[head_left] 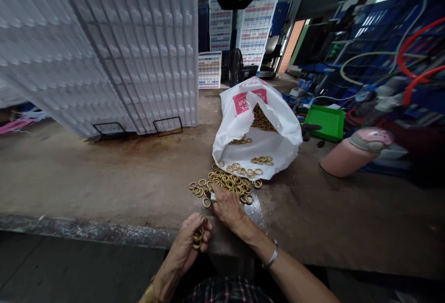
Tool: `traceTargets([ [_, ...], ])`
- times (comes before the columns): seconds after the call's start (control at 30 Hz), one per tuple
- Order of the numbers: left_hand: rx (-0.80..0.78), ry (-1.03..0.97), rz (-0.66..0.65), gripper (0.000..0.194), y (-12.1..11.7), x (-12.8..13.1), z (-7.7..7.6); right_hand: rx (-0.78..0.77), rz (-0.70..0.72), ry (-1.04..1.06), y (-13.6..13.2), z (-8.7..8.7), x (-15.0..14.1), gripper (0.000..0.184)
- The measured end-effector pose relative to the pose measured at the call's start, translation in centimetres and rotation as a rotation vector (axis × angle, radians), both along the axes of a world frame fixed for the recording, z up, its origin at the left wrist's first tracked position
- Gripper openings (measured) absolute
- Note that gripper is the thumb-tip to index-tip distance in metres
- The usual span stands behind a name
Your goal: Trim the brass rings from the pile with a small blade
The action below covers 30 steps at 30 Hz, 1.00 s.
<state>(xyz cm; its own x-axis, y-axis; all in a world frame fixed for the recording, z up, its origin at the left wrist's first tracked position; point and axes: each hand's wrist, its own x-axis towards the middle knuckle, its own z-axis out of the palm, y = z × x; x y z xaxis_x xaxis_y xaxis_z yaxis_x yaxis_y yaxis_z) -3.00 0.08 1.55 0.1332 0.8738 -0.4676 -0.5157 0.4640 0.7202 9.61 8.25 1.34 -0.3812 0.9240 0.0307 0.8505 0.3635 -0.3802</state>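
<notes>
Brass-coloured rings [231, 182], loose, uncounted. Location: a heap on the brown workbench [139, 168], at the mouth of a white bag [225, 117]; a larger store inside the bag; a small bunch in the person's left hand [189, 235], by the bench's front edge.

Left grip: fingers curled closed around that bunch. Right hand [227, 205]: at the near side of the heap, fingertips among the rings; whether they pinch one I cannot tell from here (a small white-and-dark item [211, 196] shows by the fingertips, too small to name).

Progress: early, by my reckoning. Gathered, one handful; remaining, the heap and the bag's stock. No finished lot that I can pick out, so the full count is anyone's guess.

Orientation: being round, a ring has no long axis and points no particular way. Most on the bench lie flat or lean on neighbours, holes upward. Those in the left hand overlap, tilted, in a short row running roughly toward the person. Bag mouth: facing the person.
</notes>
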Motion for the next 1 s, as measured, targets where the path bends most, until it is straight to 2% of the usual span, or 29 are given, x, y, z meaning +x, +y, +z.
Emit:
traceTargets([
  [0.13,-0.062,-0.12,0.051,0.025,0.0,-1.0,-0.1,-0.046,-0.011,-0.135,1.0,0.7,-2.1,0.029],
  [0.33,-0.184,-0.202,0.151,0.031,0.2,-2.3,-1.4,-0.05,-0.006,-0.126,1.4,0.8,-2.5,0.029],
  [0.47,-0.165,-0.132,0.155,0.032,0.7,-2.3,-1.4,-0.057,-0.012,-0.077,1.4,0.3,-2.0,0.021],
  [0.7,-0.029,-0.024,0.047,0.039,2.2,-1.3,-0.4,0.058,-0.033,0.112,1.4,0.0,-0.3,0.019],
  [0.83,0.043,0.124,0.026,0.044,3.3,-0.4,-0.5,0.016,-0.103,0.214,1.4,0.0,0.6,0.018],
  [1.0,0.143,0.377,0.006,0.041,4.1,0.5,-1.0,-0.061,-0.111,0.314,1.6,0.0,1.5,0.021],
])
